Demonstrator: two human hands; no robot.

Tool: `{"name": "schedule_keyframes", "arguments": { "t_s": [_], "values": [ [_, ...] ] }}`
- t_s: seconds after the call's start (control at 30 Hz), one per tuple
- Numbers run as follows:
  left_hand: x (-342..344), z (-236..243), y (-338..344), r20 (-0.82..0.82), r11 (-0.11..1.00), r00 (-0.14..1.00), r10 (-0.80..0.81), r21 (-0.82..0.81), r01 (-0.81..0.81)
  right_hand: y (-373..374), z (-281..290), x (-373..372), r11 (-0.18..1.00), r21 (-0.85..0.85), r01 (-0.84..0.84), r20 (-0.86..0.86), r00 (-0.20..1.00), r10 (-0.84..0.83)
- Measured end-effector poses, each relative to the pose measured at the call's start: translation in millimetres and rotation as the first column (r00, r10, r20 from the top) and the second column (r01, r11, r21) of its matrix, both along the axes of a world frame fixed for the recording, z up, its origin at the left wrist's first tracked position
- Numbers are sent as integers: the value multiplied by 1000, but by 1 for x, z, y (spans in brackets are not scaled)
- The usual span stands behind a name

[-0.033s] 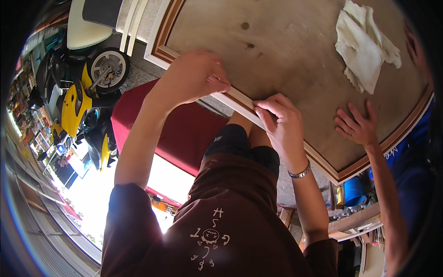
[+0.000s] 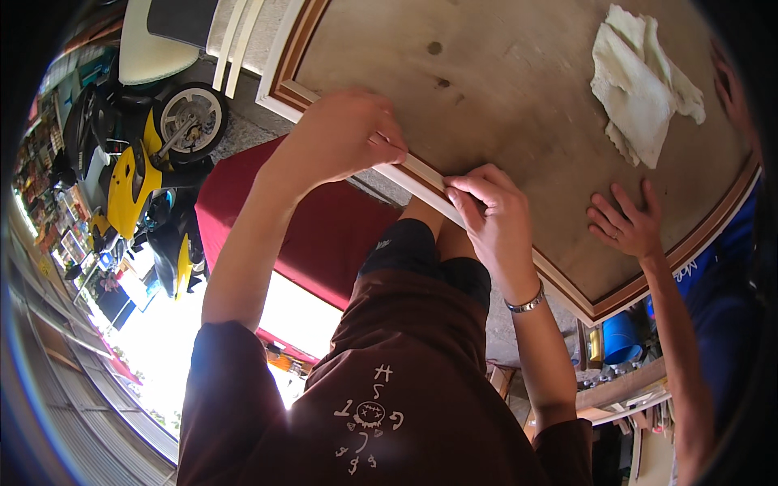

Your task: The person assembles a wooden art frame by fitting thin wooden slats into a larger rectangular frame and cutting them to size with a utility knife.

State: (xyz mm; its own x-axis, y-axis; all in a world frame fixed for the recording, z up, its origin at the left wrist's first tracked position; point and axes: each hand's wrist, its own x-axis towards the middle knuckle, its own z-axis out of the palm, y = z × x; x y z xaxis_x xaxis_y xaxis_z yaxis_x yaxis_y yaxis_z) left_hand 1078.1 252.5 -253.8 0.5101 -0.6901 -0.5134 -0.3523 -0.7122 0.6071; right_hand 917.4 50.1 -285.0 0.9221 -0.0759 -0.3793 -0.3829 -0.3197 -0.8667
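Observation:
A large frame with a brown and white edge point(image 2: 559, 285) surrounds a stained grey-brown panel point(image 2: 519, 89) in front of me. My left hand point(image 2: 352, 138) is closed over the near side of the frame, fingers curled down at its rim. Further right along the same side, my right hand point(image 2: 493, 209) pinches the frame's edge between thumb and fingers. Whether a loose strip is caught under my fingers I cannot make out. A crumpled white cloth point(image 2: 644, 89) lies on the panel, at the far right.
Another person's hand point(image 2: 626, 219) rests spread on the panel's right part; fingers of a hand point(image 2: 733, 97) show at the far right rim. A red-covered seat or table point(image 2: 324, 223) stands below the frame, left of my legs. A yellow motorcycle point(image 2: 134, 182) and pale strips point(image 2: 237, 49) are at left.

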Motion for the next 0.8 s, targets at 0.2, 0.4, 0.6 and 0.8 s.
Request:
{"name": "schedule_keyframes", "arguments": {
  "t_s": [0.2, 0.4, 0.6, 0.8],
  "values": [
    [-2, -5, 1, 38, 1000, 999, -8, 6, 8, 14, -3, 16, 1000, 11, -21, 16, 1000, 21],
    [-7, -6, 2, 54, 1000, 999, 2, 24, -3, 16, -3, 23, 997, 2, -73, 17, 997, 72],
    [4, 2, 22, 134, 999, 990, 48, 4, -49, 14, 2, 25, 998, 21, -62, -21, 998, 62],
    [39, 19, 69, 370, 995, 929, -8, 96, -29, 16, 2, 24, 998, 21, -58, -7, 998, 58]
  ]
}}
